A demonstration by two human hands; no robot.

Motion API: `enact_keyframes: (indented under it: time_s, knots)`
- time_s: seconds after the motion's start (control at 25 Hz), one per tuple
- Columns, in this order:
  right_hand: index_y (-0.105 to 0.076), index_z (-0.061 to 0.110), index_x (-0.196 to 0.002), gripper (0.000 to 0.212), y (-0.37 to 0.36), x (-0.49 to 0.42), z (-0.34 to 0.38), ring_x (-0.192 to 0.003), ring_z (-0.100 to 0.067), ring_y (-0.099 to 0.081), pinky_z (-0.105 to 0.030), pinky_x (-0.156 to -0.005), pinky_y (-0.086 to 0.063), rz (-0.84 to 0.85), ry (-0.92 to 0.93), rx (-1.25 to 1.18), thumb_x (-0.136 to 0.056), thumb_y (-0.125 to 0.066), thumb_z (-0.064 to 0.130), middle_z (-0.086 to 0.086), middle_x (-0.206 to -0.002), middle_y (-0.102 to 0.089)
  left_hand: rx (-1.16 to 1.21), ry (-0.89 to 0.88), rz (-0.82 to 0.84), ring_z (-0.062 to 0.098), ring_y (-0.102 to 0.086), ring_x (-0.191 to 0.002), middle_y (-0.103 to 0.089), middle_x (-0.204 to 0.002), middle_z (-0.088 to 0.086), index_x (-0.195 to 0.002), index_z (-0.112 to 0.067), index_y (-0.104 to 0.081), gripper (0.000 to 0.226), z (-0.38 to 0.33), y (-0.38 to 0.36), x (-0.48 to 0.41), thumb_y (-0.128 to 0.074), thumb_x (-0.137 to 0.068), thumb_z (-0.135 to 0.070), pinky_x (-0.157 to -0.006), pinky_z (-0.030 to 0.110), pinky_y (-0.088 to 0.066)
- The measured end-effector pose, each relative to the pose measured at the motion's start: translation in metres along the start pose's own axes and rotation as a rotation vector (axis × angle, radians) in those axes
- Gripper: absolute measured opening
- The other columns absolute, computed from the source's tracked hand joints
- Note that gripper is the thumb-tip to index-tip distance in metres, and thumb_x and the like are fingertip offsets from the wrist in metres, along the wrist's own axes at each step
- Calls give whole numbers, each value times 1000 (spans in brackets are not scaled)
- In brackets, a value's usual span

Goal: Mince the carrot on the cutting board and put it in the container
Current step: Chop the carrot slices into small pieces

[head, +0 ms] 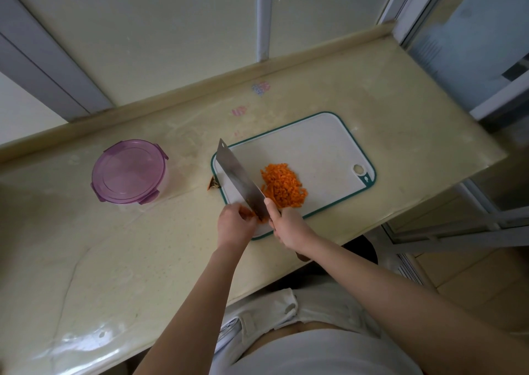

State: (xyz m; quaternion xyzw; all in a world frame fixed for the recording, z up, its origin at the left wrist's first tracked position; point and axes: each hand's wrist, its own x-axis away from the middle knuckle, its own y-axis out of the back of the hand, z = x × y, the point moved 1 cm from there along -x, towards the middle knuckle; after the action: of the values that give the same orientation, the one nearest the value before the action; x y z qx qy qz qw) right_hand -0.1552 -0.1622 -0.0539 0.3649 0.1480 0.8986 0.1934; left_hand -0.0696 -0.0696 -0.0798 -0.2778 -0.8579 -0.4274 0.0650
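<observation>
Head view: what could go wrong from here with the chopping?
The left hand holds a small orange carrot bit right against the steel cleaver gripped by the right hand: fingers could get nicked. Cutting happens at the white teal-rimmed cutting board's near corner, so pieces may spill. The round purple-lidded container is shut.

— What is the left hand [234, 227] covering?
— Its curled fingers are hiding most of the uncut carrot piece [246, 211]; only orange slivers are peeking out against the cleaver [239, 179].
— And the cleaver's handle?
— The right hand [289, 228] is wrapping nearly all of it; just a dark end is poking out below the wrist. Both hands are also masking the lower left corner of the cutting board [320, 145].
— The container [128, 174]?
— Its purple lid [134, 157] is concealing the inside.
— That speck left of the board?
— A brownish scrap [213, 186], half behind the blade, too small to name. The counter stickers [260, 88] are blurring beyond reading, and the frame's bottom edge is cutting off both forearms.
</observation>
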Motion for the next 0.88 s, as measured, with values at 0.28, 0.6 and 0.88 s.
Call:
enact_keyframes:
  time_s: [0.28,0.6,0.88]
  knots:
    - [-33,15,-55,61,8,-2,23,-38,-14,-27,-28,-42,-21,13,15,-95,-96,-26,59,2,-45,-30,-2,-17,-26,21,-54,-78,-54,-84,5,-80,-9,-61,10,-2,-1,1,-66,-80,-17,-69,28,-44]
    - [-37,17,-60,53,40,14,25,-36,-10,-23,-21,-38,-17,54,16,-334,-97,-32,55,4,-46,-27,12,-17,29,25,-57,-94,-63,-100,12,-94,-4,-65,13,0,7,-5,-54,-88,-3,-74,21,-36]
    - [-46,11,-62,58,58,18,3,-43,-11,-46,-25,-47,-39,-45,216,15,-93,-35,59,-6,-52,-48,346,-108,-392,21,-49,-91,-52,-99,11,-100,-3,-51,27,-34,51,11,-40,-81,13,-74,14,-31]
